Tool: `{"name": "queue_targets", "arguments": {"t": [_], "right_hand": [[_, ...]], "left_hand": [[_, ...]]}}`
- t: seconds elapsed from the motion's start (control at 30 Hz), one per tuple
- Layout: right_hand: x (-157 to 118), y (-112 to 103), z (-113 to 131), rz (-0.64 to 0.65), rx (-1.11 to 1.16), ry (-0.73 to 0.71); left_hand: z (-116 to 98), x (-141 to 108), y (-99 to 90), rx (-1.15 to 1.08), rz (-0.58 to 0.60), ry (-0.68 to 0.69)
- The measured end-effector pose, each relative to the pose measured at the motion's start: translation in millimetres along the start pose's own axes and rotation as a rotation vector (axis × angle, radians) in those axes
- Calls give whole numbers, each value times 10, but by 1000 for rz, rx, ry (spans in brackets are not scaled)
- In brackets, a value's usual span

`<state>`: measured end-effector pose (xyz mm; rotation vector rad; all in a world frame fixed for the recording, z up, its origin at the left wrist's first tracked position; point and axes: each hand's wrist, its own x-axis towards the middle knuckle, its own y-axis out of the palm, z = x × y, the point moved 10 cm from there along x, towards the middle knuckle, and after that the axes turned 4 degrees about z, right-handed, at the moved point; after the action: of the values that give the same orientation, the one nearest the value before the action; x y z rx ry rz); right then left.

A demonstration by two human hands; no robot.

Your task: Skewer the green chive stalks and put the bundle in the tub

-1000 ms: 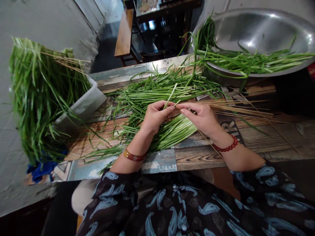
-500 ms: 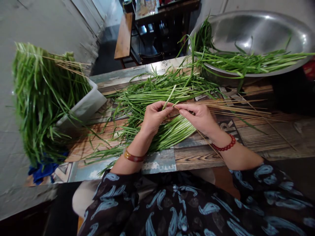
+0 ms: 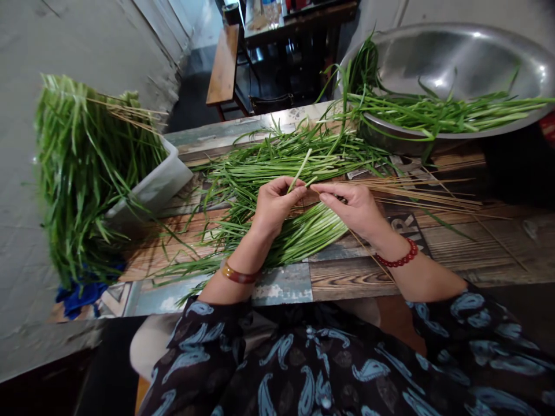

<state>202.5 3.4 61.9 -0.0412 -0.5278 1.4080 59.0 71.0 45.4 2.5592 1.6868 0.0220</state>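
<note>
My left hand (image 3: pixel 274 203) is closed in a pinch on a couple of chive stalks (image 3: pixel 305 163), whose pale cut ends stick up past the fingers. Facing it, my right hand (image 3: pixel 355 209) pinches a thin bamboo skewer (image 3: pixel 372 252) that runs back under the palm toward the wrist. The skewer's tip is close to the stalks; whether it pierces them I cannot tell. Below the hands lies a bundle of chives (image 3: pixel 318 231), pale ends to the right. Behind them spreads a larger heap of chives (image 3: pixel 260 167).
Loose bamboo skewers (image 3: pixel 437 199) lie right of my right hand. A steel basin (image 3: pixel 433 58) with more chives stands at the back right. On the left, skewered chives (image 3: pixel 91 162) hang over a white plastic tub (image 3: pixel 180 173), with a blue cloth (image 3: pixel 80 297) below.
My right hand has drawn slightly away to the right from my left, widening the gap between the fingertips. The whole view has shifted a little; both hands keep their pinch.
</note>
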Motion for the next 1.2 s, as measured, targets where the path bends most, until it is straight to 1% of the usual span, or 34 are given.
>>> {"name": "queue_targets", "arguments": {"t": [0.13, 0.2, 0.37, 0.6, 0.8, 1.0, 1.2], "right_hand": [[1, -3, 13, -2, 2, -19], [2, -3, 7, -2, -7, -17], [1, 6, -15, 11, -18, 8], [5, -4, -7, 7, -11, 4], [5, 1, 4, 16, -17, 7], [3, 1, 8, 8, 1, 0], [3, 4, -10, 10, -4, 11]], "left_hand": [[37, -16, 51, -27, 41, -43], [32, -20, 66, -31, 51, -38], [10, -13, 48, -6, 36, -14], [24, -15, 65, -15, 49, -16], [31, -12, 31, -3, 22, -25], [69, -11, 48, -28, 37, -37], [60, -12, 42, 6, 34, -31]]}}
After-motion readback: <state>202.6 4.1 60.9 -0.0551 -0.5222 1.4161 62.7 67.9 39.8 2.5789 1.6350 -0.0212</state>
